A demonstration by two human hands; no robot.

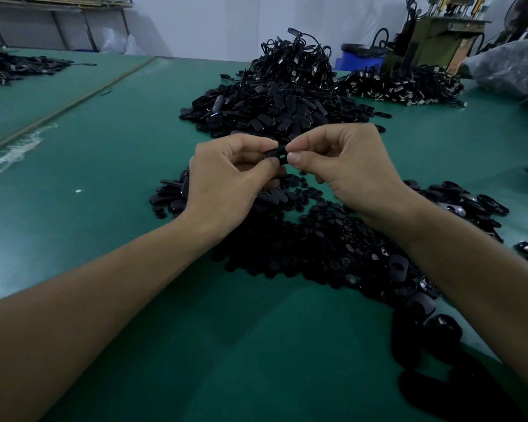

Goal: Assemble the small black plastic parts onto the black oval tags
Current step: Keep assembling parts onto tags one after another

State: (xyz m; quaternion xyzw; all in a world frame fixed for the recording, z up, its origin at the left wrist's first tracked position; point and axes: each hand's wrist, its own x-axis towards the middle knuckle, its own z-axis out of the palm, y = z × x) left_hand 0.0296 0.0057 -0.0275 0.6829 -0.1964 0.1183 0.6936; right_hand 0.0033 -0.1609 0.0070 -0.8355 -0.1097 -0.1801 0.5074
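Observation:
Both hands meet above the green table. My left hand pinches a black oval tag between thumb and fingers. My right hand pinches the tag's right end with thumb and forefinger; whether a small part sits under those fingertips is hidden. Below the hands lies a heap of small black plastic parts. A few loose oval tags lie left of my left wrist.
A tall pile of black oval tags rises behind the hands, topped by corded pieces. More corded pieces lie at the back right, more tags at the right, a clear plastic bag at the far right.

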